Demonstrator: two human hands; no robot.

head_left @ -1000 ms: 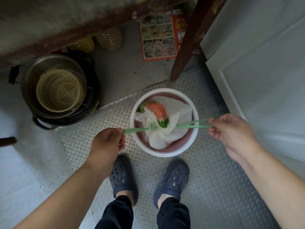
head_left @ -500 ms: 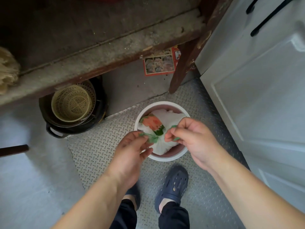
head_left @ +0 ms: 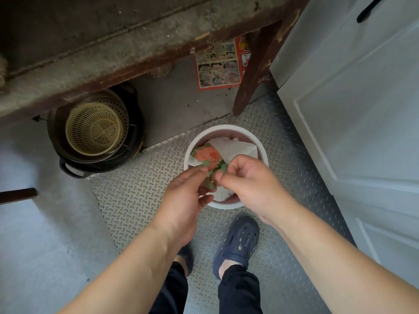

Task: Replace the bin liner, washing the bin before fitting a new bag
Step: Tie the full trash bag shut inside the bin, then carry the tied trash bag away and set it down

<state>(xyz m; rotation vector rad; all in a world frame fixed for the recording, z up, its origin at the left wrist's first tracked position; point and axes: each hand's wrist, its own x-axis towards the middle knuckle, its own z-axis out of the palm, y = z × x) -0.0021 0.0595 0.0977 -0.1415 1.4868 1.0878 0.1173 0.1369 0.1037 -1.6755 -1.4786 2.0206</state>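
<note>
the bin (head_left: 260,145) sits on the bumpy metal mat (head_left: 140,184), just in front of the person's feet. the old bag (head_left: 233,148) is inside it, white, with a red and green print. both hands meet right over the front of the bin. the left hand (head_left: 186,196) pinches one green bag handle (head_left: 209,182) with its fingers and thumb. the right hand (head_left: 251,184) is curled and pinches the other green end, close beside the left one. it looks like the person is tying the bag shut. to do this well, keep both ends held tight, cross them, and pull the knot down snug so no trash can fall out. pull evenly so the thin handles do not rip. then the bag can be lifted straight up out of the bin. the bin is not washed yet, and no new bag is in view. a dark pot with a yellow basket (head_left: 95,128) stands under the table, well apart.
</note>
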